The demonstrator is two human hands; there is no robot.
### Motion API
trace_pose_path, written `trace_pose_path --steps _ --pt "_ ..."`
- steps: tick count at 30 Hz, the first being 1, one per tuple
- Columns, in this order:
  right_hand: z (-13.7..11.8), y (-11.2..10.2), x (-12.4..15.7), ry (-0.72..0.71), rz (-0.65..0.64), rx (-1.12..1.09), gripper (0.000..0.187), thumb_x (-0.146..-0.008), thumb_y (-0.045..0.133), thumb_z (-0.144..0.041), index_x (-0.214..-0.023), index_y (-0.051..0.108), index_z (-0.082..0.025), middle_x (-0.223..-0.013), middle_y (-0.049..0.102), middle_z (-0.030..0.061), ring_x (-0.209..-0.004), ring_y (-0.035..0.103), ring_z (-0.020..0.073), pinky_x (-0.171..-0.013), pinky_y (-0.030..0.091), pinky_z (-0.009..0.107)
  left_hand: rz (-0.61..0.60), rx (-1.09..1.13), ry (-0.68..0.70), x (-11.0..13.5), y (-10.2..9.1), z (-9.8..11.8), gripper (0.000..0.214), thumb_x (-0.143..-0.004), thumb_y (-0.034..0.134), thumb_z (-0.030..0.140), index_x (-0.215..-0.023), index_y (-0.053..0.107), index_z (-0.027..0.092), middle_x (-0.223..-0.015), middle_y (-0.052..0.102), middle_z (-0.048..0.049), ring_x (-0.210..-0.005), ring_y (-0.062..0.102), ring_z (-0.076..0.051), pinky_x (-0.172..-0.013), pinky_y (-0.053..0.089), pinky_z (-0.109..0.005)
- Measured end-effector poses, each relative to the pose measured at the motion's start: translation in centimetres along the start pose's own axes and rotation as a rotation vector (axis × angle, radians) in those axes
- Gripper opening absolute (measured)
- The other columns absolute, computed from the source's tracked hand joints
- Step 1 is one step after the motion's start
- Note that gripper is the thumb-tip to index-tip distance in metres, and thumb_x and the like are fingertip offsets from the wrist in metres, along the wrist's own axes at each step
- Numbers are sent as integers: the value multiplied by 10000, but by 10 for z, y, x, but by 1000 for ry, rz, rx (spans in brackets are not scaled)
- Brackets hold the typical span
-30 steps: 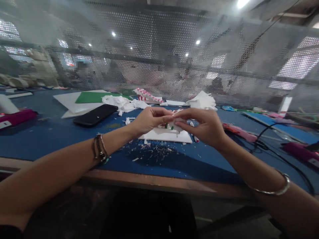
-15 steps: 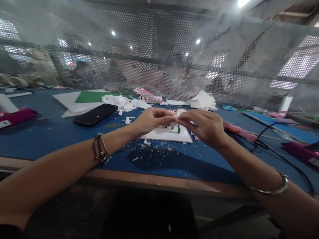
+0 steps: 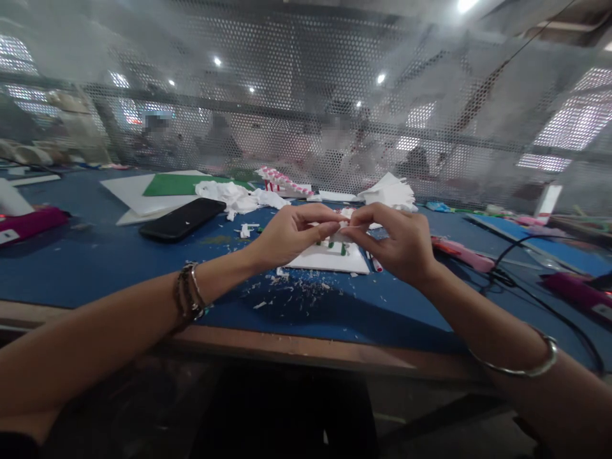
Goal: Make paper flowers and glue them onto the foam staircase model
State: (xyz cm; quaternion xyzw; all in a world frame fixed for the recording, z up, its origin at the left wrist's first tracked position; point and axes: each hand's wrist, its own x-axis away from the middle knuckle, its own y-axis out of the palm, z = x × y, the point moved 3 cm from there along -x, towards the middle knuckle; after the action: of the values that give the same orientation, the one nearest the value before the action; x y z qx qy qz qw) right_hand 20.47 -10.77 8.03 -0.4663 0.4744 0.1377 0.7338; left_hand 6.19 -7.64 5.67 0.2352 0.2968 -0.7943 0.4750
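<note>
My left hand [image 3: 291,237] and my right hand [image 3: 396,242] meet fingertip to fingertip above a white foam board [image 3: 329,257] on the blue table mat [image 3: 95,255]. Both pinch a small white scrap [image 3: 345,224] between thumb and forefinger. Small green pegs [image 3: 336,245] stand on the board just below the fingers. White shavings [image 3: 296,287] lie scattered in front of the board.
A black phone [image 3: 182,218] lies left of my hands, with white and green sheets [image 3: 162,190] and crumpled white paper [image 3: 234,196] behind it. A pink-and-white model [image 3: 283,182] and cut white paper [image 3: 389,191] stand at the back. Black cable [image 3: 526,280] and pink tools [image 3: 459,252] lie right. Perforated screen [image 3: 306,115] walls the far edge.
Both hands have lifted slightly off the foam board, still pinched together on the white scrap. The green pegs under the fingers show more clearly now.
</note>
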Motion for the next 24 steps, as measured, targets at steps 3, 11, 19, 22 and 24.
trace_pose_path --steps 3,11,19,22,24 --pt "-2 -1 -1 47 36 -29 132 -737 589 -244 -652 496 -206 -578 603 -35 -505 543 83 -472 408 195 -3 44 35 1 2 3 164 -704 614 290 -800 683 176 -859 625 -49 -776 553 -136 -642 461 -236" --pt "0 1 0 124 50 -173 125 -722 603 -227 -658 505 -181 -600 589 -27 -529 542 73 -500 429 185 4 64 15 0 1 4 175 -685 652 289 -809 689 171 -845 647 -49 -745 569 -132 -626 463 -224" --pt "3 5 3 196 46 -388 67 -757 551 -208 -713 507 -183 -663 599 -17 -594 566 78 -550 459 204 16 355 -104 1 5 -9 172 -685 656 317 -833 683 233 -820 680 -4 -785 589 -117 -738 442 -254" --pt "3 5 2 200 43 -408 78 -759 548 -204 -702 499 -180 -667 590 -12 -615 564 84 -572 456 218 23 481 -142 1 8 -10 152 -660 680 305 -793 689 232 -779 676 5 -766 583 -110 -740 437 -253" --pt "3 5 2 202 40 -416 82 -758 547 -195 -697 494 -179 -662 580 -13 -616 559 82 -568 453 215 23 545 -173 1 10 -10 148 -640 697 283 -774 691 222 -742 671 10 -747 578 -105 -735 436 -245"
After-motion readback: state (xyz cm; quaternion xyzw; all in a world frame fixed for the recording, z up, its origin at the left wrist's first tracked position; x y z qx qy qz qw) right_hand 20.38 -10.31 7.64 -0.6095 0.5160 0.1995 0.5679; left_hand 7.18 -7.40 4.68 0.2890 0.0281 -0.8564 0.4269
